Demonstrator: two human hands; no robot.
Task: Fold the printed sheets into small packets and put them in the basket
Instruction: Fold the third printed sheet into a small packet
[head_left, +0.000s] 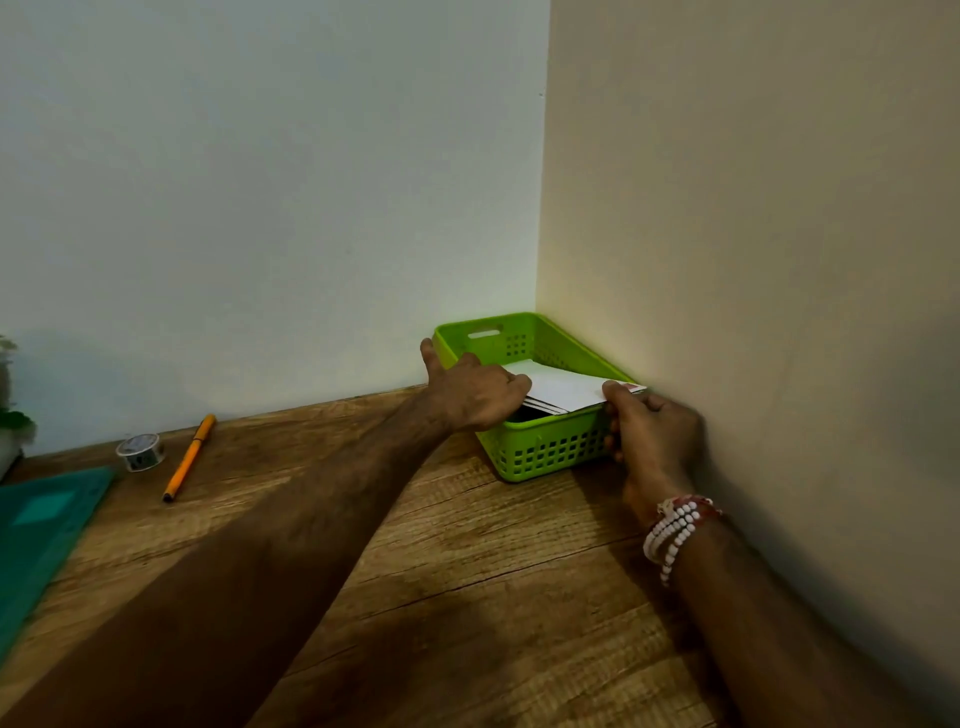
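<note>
Packets (563, 387) atop basket (540, 452), between both hands' fingers (615, 389).

A: Is it bright here?

B: Not very. The room is dim. The left wall (270, 197) looks cool and grey, and the right wall (753, 234) looks warm and yellowish.

A: Where is the brightest spot?

B: By the far corner, around the green basket (540, 457). It throws a green glow up on both walls.

A: Any shadows?

B: Yes. Both arms look very dark near us. The table (467, 597) goes dark under them, and there is a soft shadow along the foot of the right wall.

A: Is it sharp?

B: A bit soft all over. The far left edge is blurry, and the table lines bend near the edges.
</note>
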